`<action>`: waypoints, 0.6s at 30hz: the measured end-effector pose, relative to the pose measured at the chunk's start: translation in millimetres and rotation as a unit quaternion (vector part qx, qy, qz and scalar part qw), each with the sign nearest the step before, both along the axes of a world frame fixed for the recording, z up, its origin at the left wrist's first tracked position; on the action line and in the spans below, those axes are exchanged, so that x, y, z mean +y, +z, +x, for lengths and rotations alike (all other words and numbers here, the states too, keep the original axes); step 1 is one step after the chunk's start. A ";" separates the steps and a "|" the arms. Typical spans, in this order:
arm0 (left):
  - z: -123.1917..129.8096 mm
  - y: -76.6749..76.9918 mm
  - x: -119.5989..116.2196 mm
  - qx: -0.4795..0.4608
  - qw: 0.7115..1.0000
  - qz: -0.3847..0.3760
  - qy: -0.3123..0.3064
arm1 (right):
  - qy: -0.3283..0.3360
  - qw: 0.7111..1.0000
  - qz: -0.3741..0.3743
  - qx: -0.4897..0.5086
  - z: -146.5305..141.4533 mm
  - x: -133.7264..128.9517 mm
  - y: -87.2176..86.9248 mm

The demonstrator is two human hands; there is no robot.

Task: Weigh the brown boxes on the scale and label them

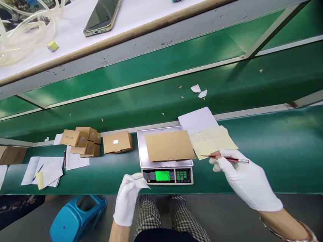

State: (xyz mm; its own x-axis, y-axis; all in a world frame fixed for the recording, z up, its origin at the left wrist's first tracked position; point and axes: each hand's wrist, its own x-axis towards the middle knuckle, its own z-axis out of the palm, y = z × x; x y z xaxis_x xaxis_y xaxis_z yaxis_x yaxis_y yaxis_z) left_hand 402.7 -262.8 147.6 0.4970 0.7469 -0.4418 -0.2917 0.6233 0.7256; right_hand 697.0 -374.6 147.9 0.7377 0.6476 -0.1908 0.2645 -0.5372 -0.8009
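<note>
— Head view: how many boxes?
— One flat cardboard box (169,146) on the scale (167,175), one closed box (118,142) left of it, a small pile (82,141) further left.
— Readable writing?
— The green display is too blurred.
— Hands?
— Both gloved. Left hand (127,199) pinches a small white slip (140,182) beside the scale; right hand (245,179) grips a red pen (228,159) over yellow paper (213,142). A phone (103,13) lies on the shelf.

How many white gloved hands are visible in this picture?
2. The left hand is beside the scale, pinching something small and white; the right hand holds a red pen near yellow paper.
</note>
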 end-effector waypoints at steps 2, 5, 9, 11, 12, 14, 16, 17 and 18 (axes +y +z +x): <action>0.7 1.5 1.0 0.002 1.000 -0.002 0.001 | -0.002 1.000 0.000 0.003 -0.4 1.1 -0.7; 0.8 2.2 3.0 0.002 1.000 -0.022 0.011 | -0.003 1.000 0.014 0.007 -0.8 3.2 -2.8; 0.2 0.5 4.9 -0.009 0.999 -0.045 0.020 | -0.020 0.997 0.061 0.029 -0.4 5.5 -5.9; 0.3 -0.2 5.2 -0.014 0.999 -0.042 0.015 | -0.028 0.996 0.076 0.037 0.5 5.7 -6.7; 0.6 -0.4 5.2 -0.016 0.999 -0.040 0.012 | -0.030 0.996 0.078 0.038 1.2 5.7 -6.9; 1.5 -0.4 5.1 -0.017 0.999 -0.039 0.009 | -0.032 0.996 0.073 0.036 2.5 5.8 -6.8; 2.7 -0.4 5.1 -0.017 0.999 -0.039 0.005 | -0.032 0.997 0.067 0.033 3.6 6.5 -6.3; 3.3 -0.6 5.3 -0.015 0.999 -0.036 0.002 | -0.032 0.997 0.064 0.031 3.9 7.2 -6.0; 3.9 -0.7 5.6 -0.012 0.999 -0.031 -0.003 | -0.029 0.997 0.060 0.031 4.1 8.2 -5.6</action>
